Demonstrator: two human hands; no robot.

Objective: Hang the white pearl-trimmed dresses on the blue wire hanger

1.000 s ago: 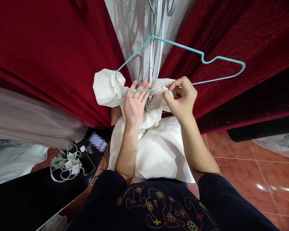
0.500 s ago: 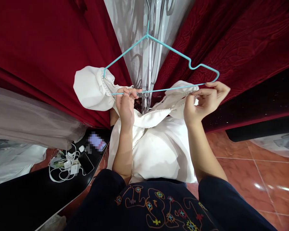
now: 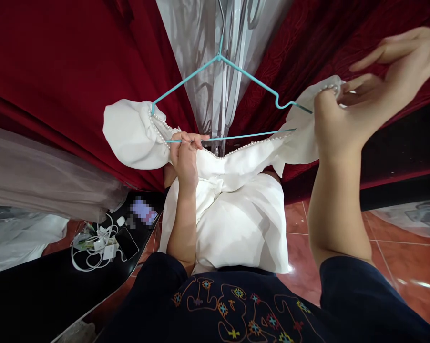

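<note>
A white dress [image 3: 243, 224] with puffed sleeves and a beaded neckline spreads over my lap. Its left puff sleeve [image 3: 127, 133] sits over one end of a light-blue clothes hanger [image 3: 249, 77]. My left hand [image 3: 187, 157] has its fingers curled round the hanger's lower bar, close to the neckline. Raised at the right, my right hand [image 3: 375, 95] pinches the beaded edge of the right sleeve [image 3: 304, 138] between thumb and finger, other fingers spread. That sleeve covers the hanger's right end, which is hidden inside the cloth.
Dark red curtains [image 3: 57, 57] hang on both sides, with sheer white fabric [image 3: 188, 47] between them. On a black bench [image 3: 29, 290] at the left lie white cables [image 3: 93, 259], a dark phone [image 3: 127, 243] and a blurred-out phone. Reddish tiles [image 3: 408, 267] form the floor.
My right hand has moved up and right, drawing the right sleeve over the hanger's end. The neckline is now stretched along the lower bar. My left hand has stayed nearly in place.
</note>
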